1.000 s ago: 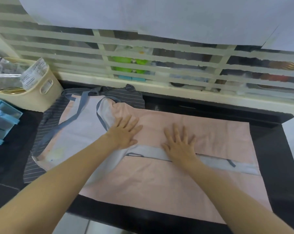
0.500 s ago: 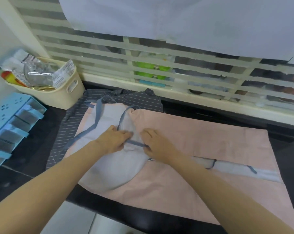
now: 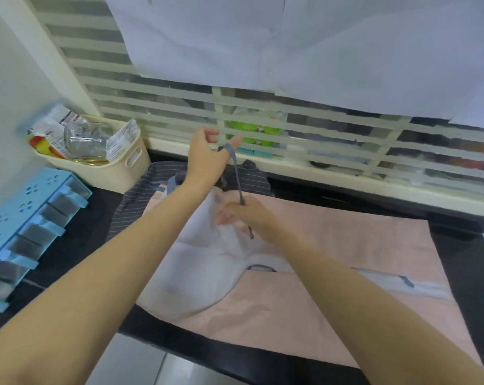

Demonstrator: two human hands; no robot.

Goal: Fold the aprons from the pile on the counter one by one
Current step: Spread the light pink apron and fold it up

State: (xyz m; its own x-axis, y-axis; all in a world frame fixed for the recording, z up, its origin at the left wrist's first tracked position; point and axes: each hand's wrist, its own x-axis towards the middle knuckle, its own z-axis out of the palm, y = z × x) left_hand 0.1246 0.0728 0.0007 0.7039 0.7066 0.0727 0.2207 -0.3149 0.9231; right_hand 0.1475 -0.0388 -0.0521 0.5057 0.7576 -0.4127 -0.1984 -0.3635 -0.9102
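A pink apron (image 3: 332, 245) lies spread on the black counter (image 3: 77, 245), its white lining (image 3: 207, 268) turned up at the left. A blue-grey strap (image 3: 238, 179) rises taut from it. My left hand (image 3: 207, 157) is raised above the apron with the strap looped over the thumb and fingers curled. My right hand (image 3: 246, 215) sits lower over the white lining and pinches the same strap. A dark striped apron (image 3: 129, 207) lies underneath, showing at the back left.
A cream basket (image 3: 118, 170) with packets and a glass jar stands at the back left. A light blue drawer organiser (image 3: 27, 226) is on the left. A louvred window sill (image 3: 346, 173) runs along the back. The counter's front edge is near me.
Both hands left the flat fabric and took the strap. My left hand lifted it up and away, pulling it taut; my right hand holds it lower. The view shifted left.
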